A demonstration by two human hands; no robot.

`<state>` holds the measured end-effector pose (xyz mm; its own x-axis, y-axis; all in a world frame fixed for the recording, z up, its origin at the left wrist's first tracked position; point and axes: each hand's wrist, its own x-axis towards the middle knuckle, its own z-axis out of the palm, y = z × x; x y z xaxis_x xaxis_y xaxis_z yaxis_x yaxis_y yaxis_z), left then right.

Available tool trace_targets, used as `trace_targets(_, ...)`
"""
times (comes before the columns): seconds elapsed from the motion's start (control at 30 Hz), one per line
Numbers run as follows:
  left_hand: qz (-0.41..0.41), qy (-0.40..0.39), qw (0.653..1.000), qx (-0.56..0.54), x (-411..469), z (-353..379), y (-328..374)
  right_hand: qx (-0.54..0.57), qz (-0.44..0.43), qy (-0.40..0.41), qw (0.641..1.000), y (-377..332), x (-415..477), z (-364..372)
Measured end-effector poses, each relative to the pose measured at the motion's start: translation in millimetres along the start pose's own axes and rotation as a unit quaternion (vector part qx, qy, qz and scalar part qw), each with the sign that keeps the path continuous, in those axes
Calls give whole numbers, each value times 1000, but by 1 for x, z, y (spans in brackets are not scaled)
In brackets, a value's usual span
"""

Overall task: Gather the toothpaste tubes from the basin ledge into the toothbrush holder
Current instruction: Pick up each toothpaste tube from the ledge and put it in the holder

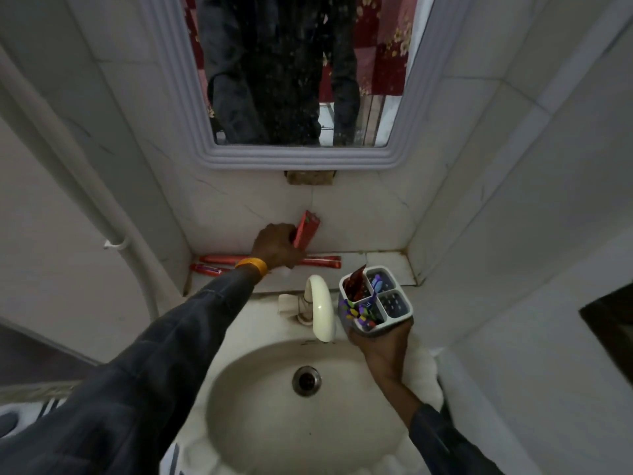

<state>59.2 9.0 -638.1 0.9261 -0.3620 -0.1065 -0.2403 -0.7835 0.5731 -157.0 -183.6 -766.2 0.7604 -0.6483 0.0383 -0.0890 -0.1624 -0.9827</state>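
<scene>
- The left hand (275, 245) is closed around the lower end of a red toothpaste tube (306, 229), which stands tilted up against the wall tiles above the basin ledge (383, 260).
- The grip is near one end, so the free end may swing; I would keep the wrist firm and turn the tube upright before carrying it across.
- The right hand (380, 341) cups the grey toothbrush holder (376, 301) from below, fingers wrapped on its base, holding it beside the tap (320, 306) above the basin.
- One red tube (354, 282) already sits in the far-left compartment; toothbrushes fill the near one. Aim for that far-left slot or an empty right one, lowering end first.
- Three more tubes (219, 259) lie flat on the ledge, under and to both sides of the left wrist; they come next.
- Keep the holder level so nothing tips out.
</scene>
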Motion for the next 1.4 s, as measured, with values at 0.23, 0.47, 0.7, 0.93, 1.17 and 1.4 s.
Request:
trace_targets(0.23, 116, 35, 974, -189, -11, -30, 100, 20, -19, 6, 1000, -10, 23, -11)
trace_targets(0.47, 106, -5, 973, -205, -19, 34, 147, 17, -7, 17, 1000, 4, 23, -11)
trace_targets(0.7, 79, 33, 987, -138, -21, 55, 151, 21, -1, 1, 1000, 5, 5, -4)
trace_targets(0.93, 93, 44, 991, -88, -23, 53, 153, -3, -10, -5, 1000, 8, 4, -2)
trace_targets(1.17, 131, 44, 990, 26, -24, 64, 142, -24, -17, -6, 1000, 4, 8, -1)
trace_targets(1.4, 169, 20, 975, 141, -17, 66, 138, -32, -21, -12, 999, 5, 10, -3)
